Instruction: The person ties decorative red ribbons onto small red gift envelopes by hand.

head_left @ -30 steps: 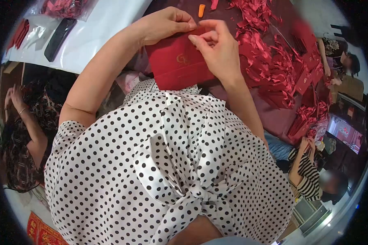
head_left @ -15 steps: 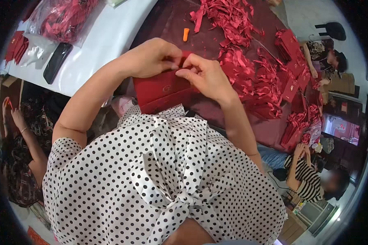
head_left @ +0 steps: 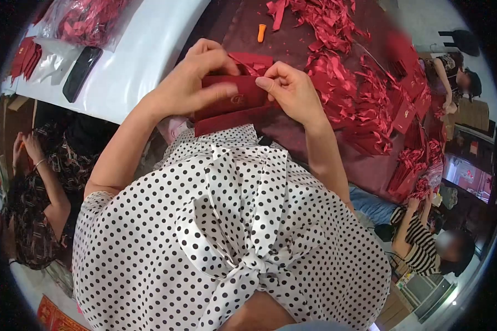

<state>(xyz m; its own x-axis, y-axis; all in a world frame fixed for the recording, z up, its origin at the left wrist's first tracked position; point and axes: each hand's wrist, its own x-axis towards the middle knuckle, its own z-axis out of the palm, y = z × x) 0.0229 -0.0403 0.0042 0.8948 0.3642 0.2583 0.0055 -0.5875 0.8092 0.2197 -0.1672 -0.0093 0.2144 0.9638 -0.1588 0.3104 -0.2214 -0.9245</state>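
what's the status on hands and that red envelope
Left hand and right hand both gripping flat red paper envelope. Loose red paper strips beyond, not blocking.

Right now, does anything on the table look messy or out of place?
Yes. Red ribbon scraps lie strewn across the dark cloth, and a small orange piece sits alone beyond the red envelope in both hands.

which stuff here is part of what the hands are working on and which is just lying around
In hand:
left hand and right hand, both gripping the red envelope
red paper strips heaped on the dark cloth beside it
stacked red envelopes

Lying about:
black phone on the white table
orange cap
plastic bag of red scraps
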